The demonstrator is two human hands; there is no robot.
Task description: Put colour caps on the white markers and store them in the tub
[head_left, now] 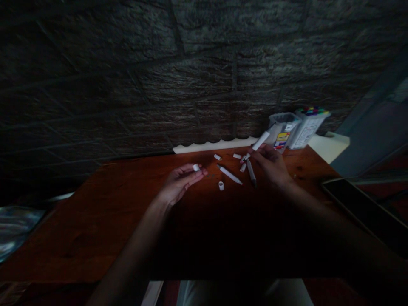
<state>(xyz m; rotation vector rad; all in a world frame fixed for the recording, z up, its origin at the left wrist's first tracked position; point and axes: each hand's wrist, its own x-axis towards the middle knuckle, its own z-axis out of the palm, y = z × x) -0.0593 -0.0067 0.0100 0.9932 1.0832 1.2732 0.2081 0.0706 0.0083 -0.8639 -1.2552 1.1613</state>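
Between the thumb and fingers of my left hand (183,180) is a small white marker cap (196,168). My right hand (270,163) grips a white marker (260,141), tilted with its upper end toward the back right. Below that marker lie a grey-looking uncapped marker (251,172) and loose caps, one of them a white cap (243,167). Another uncapped white marker (230,174) rests on the table between my hands. Near it, one cap (221,185) stands upright and another cap (217,157) lies on its side.
At the back right of the wooden table (105,212) stand a clear plastic box (285,121) and a box of colourful markers (309,127). A dark phone-like slab (360,204) lies at the right. A wavy white strip (213,145) runs along the stone wall (153,97).
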